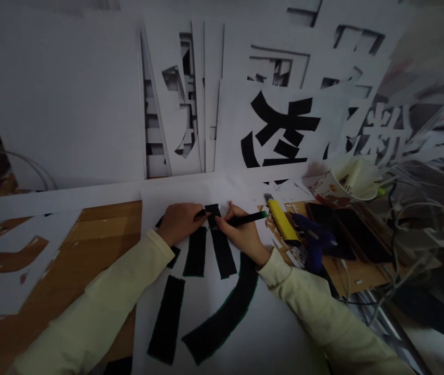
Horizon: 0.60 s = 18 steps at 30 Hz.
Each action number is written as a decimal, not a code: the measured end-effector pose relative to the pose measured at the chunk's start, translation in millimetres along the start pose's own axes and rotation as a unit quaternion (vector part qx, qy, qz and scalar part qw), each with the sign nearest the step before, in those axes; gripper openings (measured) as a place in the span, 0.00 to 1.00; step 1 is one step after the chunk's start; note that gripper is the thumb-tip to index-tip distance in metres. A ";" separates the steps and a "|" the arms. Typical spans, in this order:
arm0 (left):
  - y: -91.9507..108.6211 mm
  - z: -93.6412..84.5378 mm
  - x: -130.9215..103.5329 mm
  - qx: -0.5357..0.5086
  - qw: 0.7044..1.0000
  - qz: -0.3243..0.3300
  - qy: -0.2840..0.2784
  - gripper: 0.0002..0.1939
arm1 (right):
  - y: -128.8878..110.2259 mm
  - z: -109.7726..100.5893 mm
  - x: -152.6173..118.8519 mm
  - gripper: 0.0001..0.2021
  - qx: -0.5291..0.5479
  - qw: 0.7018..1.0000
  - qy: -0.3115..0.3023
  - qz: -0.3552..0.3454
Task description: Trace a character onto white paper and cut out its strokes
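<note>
The marker [245, 219], slim and dark with a green end, should be light and stiff in the fingers, its barrel perhaps a little slippery, and it is best taken low, close to the writing end. The white sheet [276, 328] beneath it looks thin and flexible, likely to slide or crease unless a palm steadies it near the strokes, and its edges would be the kinder place to lift it. The right hand [245, 237] pinches the marker between thumb and fingers, the barrel slanting up and away to the right; its writing tip is too hidden to make out. The left hand [180, 221] is curled on the sheet, thumb and forefinger closed on a short black piece [200, 213] (a cap, perhaps, though it is too small to be sure). The sheet lies under both hands and reaches back towards the person, with a black stroke [222, 242] between them and a broad curved stroke [225, 323] nearer the body. Just beyond the right hand, to its right, lies a yellow cutter [282, 220], with a blue tool [314, 239] beside it.
</note>
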<state>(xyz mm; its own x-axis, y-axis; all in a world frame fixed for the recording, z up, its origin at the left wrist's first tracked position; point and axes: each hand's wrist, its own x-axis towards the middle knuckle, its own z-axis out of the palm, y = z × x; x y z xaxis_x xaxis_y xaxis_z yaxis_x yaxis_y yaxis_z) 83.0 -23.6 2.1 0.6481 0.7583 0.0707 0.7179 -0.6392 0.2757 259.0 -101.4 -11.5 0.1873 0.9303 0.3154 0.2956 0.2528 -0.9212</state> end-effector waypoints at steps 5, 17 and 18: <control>0.3 0.8 0.1 0.005 1.000 0.001 0.003 0.23 | -2.5 -0.3 -0.5 0.16 0.006 1.000 -0.008 -0.002; -1.9 2.7 0.3 -0.003 1.000 0.004 0.012 0.23 | -7.6 -1.7 -2.6 0.15 0.006 0.999 -0.041 0.015; -1.9 2.9 0.2 -0.005 1.000 0.006 0.014 0.23 | -8.1 -2.2 -2.7 0.15 0.007 0.999 -0.044 0.014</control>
<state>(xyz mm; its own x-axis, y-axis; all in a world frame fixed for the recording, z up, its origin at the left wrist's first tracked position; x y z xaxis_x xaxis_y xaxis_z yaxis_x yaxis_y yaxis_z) 82.5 -22.6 -1.2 0.6499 0.7533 0.1004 0.7067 -0.6477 0.2847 258.2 -106.5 -4.4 0.1115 0.9570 0.2679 0.2787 0.2286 -0.9328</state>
